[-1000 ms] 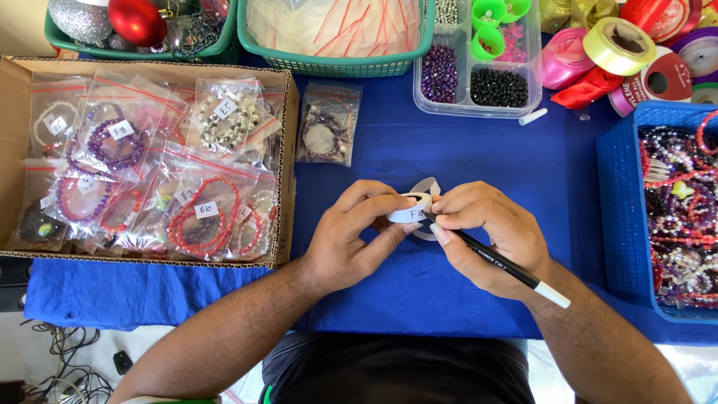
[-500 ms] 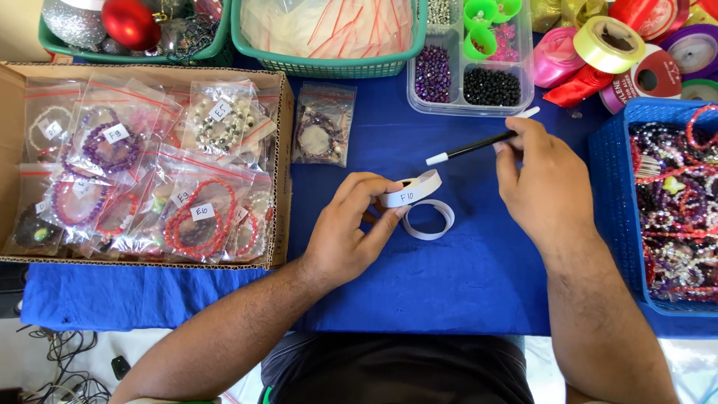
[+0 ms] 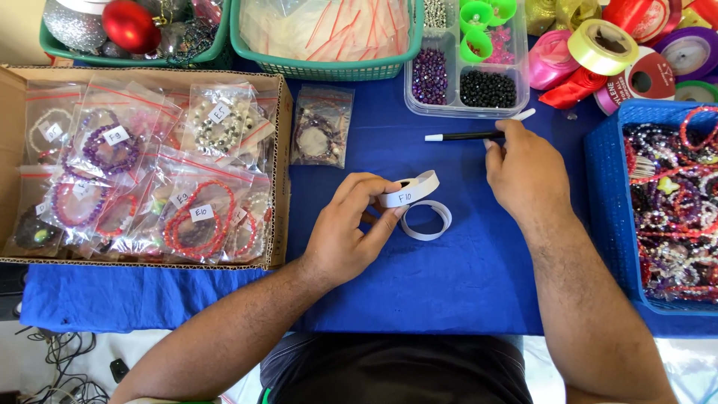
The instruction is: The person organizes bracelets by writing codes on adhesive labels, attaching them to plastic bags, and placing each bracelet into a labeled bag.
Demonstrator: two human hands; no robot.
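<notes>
Change: since half a second ago I see the right hand [image 3: 523, 176] has carried the black marker pen with white ends [image 3: 479, 135] up to the blue tablecloth [image 3: 449, 284] just below the clear plastic bead box [image 3: 464, 71]; one second ago it was writing at the strip.
Right hand: fingers loosely curled, fingertips [image 3: 514, 129] pinching the pen's far end; pen lies nearly flat.
Left hand [image 3: 348, 232]: closed in a pinch on the free end of the white paper label strip [image 3: 410, 193], holding it lifted.
Strip location: its coil [image 3: 426, 221] rests on the cloth mid-table, just beside the left fingers.
Counts: one pen, one strip, one loose zip bag with a bracelet [image 3: 320, 135], one cardboard box of bagged bracelets [image 3: 142, 172].
Unchanged: left hand's pinch, as before.
</notes>
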